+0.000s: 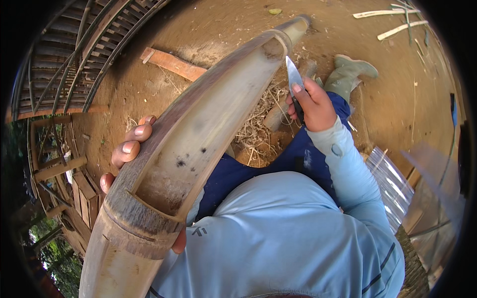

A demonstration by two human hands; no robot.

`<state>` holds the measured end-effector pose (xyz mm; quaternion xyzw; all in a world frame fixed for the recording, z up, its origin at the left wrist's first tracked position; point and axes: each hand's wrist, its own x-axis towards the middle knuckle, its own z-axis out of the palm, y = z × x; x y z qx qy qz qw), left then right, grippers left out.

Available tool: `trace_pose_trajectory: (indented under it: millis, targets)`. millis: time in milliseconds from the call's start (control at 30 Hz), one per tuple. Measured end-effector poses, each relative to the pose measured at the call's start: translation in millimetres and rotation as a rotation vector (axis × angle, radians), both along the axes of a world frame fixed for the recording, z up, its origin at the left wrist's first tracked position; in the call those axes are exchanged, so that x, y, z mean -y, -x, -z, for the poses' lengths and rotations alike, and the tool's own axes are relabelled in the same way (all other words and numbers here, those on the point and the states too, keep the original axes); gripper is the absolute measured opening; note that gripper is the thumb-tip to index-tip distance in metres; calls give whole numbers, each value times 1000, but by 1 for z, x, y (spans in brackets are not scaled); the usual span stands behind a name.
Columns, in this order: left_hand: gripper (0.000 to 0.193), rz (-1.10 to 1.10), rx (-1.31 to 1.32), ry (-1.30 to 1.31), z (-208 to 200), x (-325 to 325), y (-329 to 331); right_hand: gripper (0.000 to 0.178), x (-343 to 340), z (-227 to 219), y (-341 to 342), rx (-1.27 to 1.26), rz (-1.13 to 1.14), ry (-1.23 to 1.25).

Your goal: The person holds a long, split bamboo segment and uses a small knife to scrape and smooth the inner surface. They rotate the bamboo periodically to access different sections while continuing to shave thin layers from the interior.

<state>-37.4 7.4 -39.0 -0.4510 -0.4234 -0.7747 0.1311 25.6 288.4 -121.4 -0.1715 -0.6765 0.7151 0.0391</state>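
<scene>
A long piece of bamboo (191,131), cut open along one side, slants from the lower left up to the top centre. Its hollow inside shows, with a few dark spots and a thick node ring near the lower end. My left hand (130,144) wraps round it from beneath, fingers over the far left edge and the thumb low on the right. In my right hand (317,105) is a knife (294,79) with a dark handle, my thumb lying at the base of the blade. The blade points up, its tip close to the bamboo's right edge near the upper node.
Pale shavings (256,131) lie on the dirt ground between my legs, beside a short log (278,115). A reddish plank (174,63) rests beyond the bamboo. A slatted bamboo structure (74,54) stands at upper left; light strips (387,22) lie at upper right; clear corrugated sheeting (390,176) is at right.
</scene>
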Motion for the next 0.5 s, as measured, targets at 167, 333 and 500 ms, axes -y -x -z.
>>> trace_pose_trajectory:
  millis: [167,333,500]
  targets:
    - [124,-89,-181,-14,0,-7,-9,27,-12,8,13,171,52,31]
    - [122,-67,-287,35,1,-11,-13,37,-24,2,18,261,-46,-144]
    - [119,-8,-226,94,-6,-3,-11,38,-27,0,27,321,-51,-286]
